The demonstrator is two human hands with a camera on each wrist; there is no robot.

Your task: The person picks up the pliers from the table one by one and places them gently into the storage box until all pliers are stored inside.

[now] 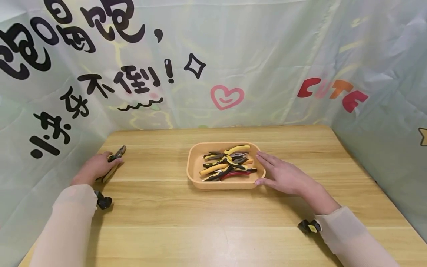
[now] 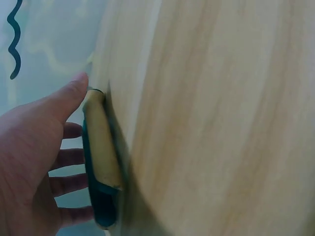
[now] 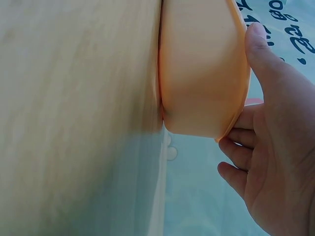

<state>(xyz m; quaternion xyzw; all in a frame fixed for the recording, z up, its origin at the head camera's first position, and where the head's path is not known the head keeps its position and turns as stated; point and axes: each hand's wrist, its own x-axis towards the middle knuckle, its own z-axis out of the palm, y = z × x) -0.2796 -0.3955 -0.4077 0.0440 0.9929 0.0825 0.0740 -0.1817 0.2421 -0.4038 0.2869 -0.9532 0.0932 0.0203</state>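
At the table's left side my left hand holds a pair of pliers, its thumb on one side and fingers on the other. In the left wrist view the yellow-and-dark handle lies low along the tabletop, and the fingertips are hidden behind it. Near the middle of the table stands an orange plastic box with several pliers in it, mostly yellow and black, one with red. My right hand touches the box's right end, fingers fairly straight on the rim, thumb at the near corner.
The wooden table extends around the box. Printed cloth hangs at the back and both sides, close to the table's edges. A small black device is on the left wrist, another black device on the right.
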